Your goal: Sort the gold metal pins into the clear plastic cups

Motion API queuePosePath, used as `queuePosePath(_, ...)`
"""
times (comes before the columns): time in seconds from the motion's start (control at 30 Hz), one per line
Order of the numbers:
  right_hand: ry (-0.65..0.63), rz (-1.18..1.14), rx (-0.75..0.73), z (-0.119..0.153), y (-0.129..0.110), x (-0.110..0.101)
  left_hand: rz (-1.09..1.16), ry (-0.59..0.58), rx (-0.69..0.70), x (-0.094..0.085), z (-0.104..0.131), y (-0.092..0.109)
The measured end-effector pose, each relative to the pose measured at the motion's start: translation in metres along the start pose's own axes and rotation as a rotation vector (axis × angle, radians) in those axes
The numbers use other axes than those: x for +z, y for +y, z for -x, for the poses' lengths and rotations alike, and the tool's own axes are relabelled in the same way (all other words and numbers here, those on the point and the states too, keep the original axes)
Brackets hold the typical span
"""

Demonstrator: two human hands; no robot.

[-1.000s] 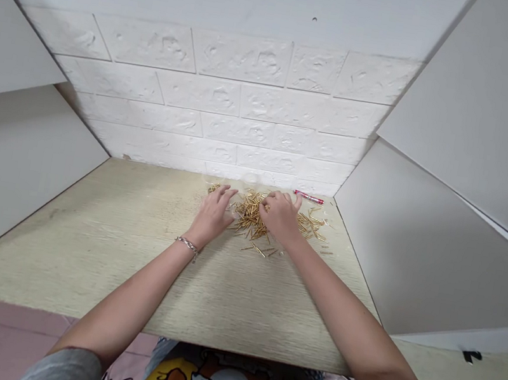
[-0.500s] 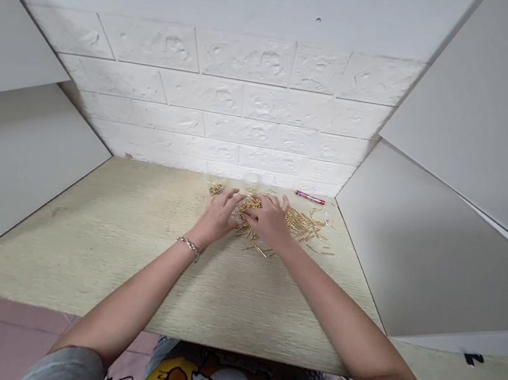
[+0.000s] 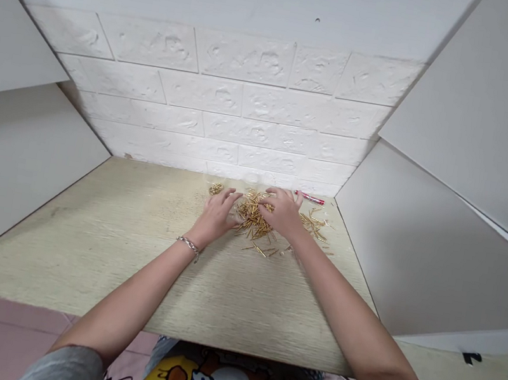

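Observation:
A heap of thin gold-coloured metal sticks (image 3: 253,221) lies towards the back of the table, between my hands. My left hand (image 3: 217,215) rests at the heap's left edge, thumb and fingers curved and apart, with no stick gripped that I can see. Over the heap's right part is my right hand (image 3: 283,215), its fingers spread and bent above the sticks; what lies under the palm is hidden. Behind my left fingers sits a small cluster of gold pieces (image 3: 215,189), too small to name.
A red printed tube (image 3: 309,197) lies by the wall, beyond my right hand. Transparent containers, hard to make out, stand behind the heap. Pale panels (image 3: 436,257) flank the wooden table (image 3: 104,224) on both sides, and a white brick-pattern wall (image 3: 263,101) closes the back.
My right hand has shifted right, its fingers uncovering more of the heap's middle. My left hand has stayed almost in place.

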State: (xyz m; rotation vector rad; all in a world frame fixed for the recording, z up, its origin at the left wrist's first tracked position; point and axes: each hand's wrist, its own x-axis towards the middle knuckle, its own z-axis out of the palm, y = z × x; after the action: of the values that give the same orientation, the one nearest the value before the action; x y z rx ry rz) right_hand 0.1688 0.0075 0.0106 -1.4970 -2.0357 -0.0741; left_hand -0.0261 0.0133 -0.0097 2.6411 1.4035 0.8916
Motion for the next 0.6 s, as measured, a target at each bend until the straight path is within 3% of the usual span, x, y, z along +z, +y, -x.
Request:
queuePosePath(0.2, -0.255, 0.19, -0.101, 0.002, 0.009, 0.002, -0.003, -0.012, -0.027, 0.0, 0.0, -0.001)
queuePosePath(0.4, -0.241, 0.282, -0.163, 0.007, 0.009, 0.009, 0.0, -0.019, -0.026, 0.001, 0.0, 0.001)
queuePosePath(0.6, -0.224, 0.311, -0.098, 0.005, 0.016, 0.007, -0.001, -0.026, -0.017, 0.002, 0.001, 0.005)
